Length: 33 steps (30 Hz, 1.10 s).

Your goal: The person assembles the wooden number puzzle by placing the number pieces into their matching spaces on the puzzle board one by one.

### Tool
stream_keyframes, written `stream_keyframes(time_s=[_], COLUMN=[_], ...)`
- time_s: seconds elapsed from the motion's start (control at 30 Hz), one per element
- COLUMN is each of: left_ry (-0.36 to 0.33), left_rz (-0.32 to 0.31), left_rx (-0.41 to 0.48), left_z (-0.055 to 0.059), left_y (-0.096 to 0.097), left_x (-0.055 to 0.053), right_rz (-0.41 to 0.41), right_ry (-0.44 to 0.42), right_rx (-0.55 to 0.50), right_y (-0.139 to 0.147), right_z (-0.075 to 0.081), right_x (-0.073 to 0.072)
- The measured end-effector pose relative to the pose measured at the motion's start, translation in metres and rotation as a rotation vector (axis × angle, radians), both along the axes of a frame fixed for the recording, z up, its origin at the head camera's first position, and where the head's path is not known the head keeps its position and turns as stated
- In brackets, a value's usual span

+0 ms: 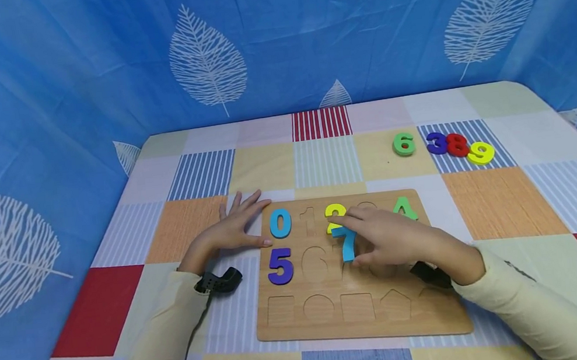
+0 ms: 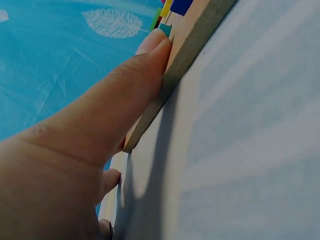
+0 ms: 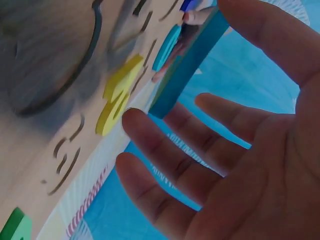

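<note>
A blue number 7 piece is pinched between the thumb and fingers of my right hand, above the wooden number board. In the right wrist view the blue 7 is tilted, raised off the board. My left hand rests at the board's left edge with fingers spread, its thumb touching that edge. A blue 0, a purple 5, a yellow 2 and a green 4 sit on the board. The right hand partly hides the 2 and some recesses.
Beyond the board's right corner lie a green 6, a purple 3, a red 8 and a yellow 9. Shape recesses line the board's near side. A patchwork cloth covers the table; a blue curtain hangs behind.
</note>
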<state>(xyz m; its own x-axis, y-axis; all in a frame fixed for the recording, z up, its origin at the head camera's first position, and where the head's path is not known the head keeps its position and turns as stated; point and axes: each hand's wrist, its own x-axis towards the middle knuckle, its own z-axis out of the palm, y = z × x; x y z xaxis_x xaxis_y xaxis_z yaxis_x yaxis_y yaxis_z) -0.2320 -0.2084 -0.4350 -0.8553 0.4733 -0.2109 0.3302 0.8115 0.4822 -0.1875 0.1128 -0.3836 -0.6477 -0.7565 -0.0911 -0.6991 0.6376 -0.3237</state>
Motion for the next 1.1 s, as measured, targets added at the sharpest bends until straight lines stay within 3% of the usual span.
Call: stream_keyframes(time_s=[0.2, 0.6, 1.1], left_ry=[0.0, -0.004, -0.011], left_rz=[0.003, 0.004, 0.014], left_rx=[0.001, 0.008, -0.003], left_z=[0.001, 0.001, 0.002], left_y=[0.0, 0.0, 0.001], left_x=[0.0, 0.001, 0.0], right_rz=[-0.02, -0.015, -0.018], right_ry=[-0.051, -0.072, -0.033], right_rx=[0.078, 0.134, 0.175], right_y=[-0.003, -0.008, -0.013], right_z=[-0.001, -0.006, -0.009], right_x=[0.006, 0.009, 0.012])
